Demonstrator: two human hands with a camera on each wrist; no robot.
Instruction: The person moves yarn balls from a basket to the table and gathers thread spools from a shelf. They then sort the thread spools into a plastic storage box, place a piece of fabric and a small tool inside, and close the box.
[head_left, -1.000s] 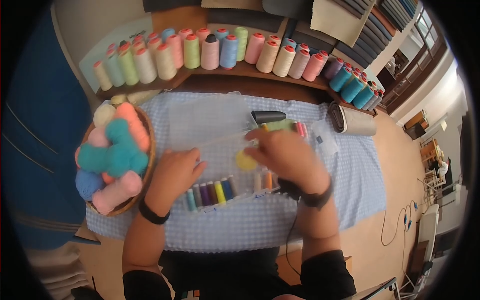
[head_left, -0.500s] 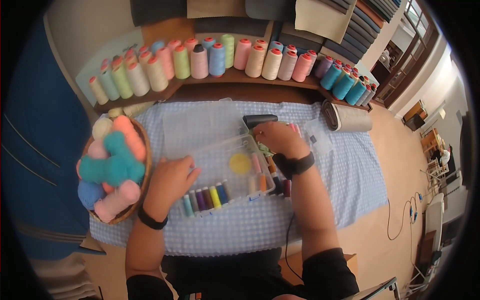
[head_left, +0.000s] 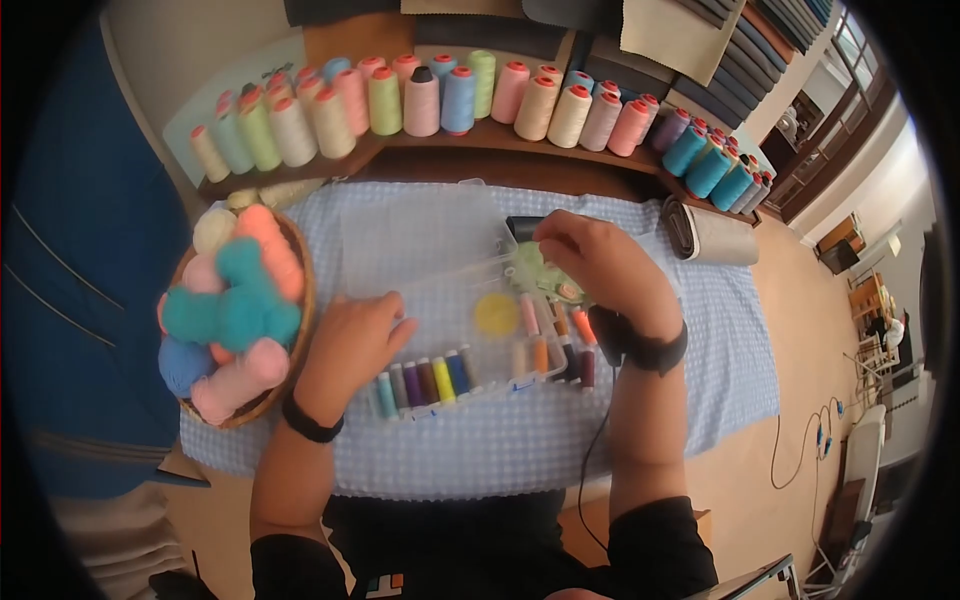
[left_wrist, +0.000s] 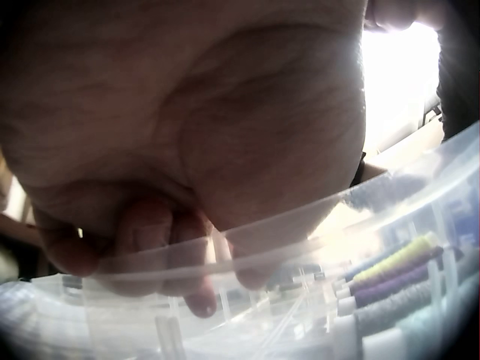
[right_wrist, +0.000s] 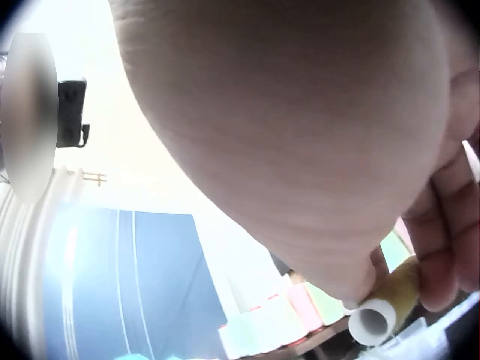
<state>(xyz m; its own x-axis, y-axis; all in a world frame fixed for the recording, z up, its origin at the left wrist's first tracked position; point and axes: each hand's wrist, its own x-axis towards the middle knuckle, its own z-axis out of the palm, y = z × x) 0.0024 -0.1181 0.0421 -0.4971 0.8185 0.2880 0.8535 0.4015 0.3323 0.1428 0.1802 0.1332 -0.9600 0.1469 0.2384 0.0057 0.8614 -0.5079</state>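
My left hand (head_left: 355, 340) is at the left side of the clear plastic box (head_left: 440, 300); in the left wrist view its loosely bent fingers show through the box wall (left_wrist: 247, 259). Several spools (head_left: 428, 382) stand in a row along the box's near side, with a round yellow item (head_left: 496, 314) behind them. My right hand (head_left: 615, 275) is raised beyond the box's right edge. In the right wrist view it pinches a mustard-yellow spool (right_wrist: 399, 294) with a white core. Below it lie a green patterned item (head_left: 540, 268) and loose spools (head_left: 587, 368).
A basket of yarn (head_left: 235, 310) stands at the left. Large thread cones (head_left: 420, 105) line the shelf behind. A rolled grey cloth (head_left: 712, 235) lies at the back right, and a dark cylinder (head_left: 522, 228) sits behind the box.
My right hand has moved from over the box to beyond its right edge, then farther right and up. An orange spool beside the box now shows. My left hand stays at the box's left side.
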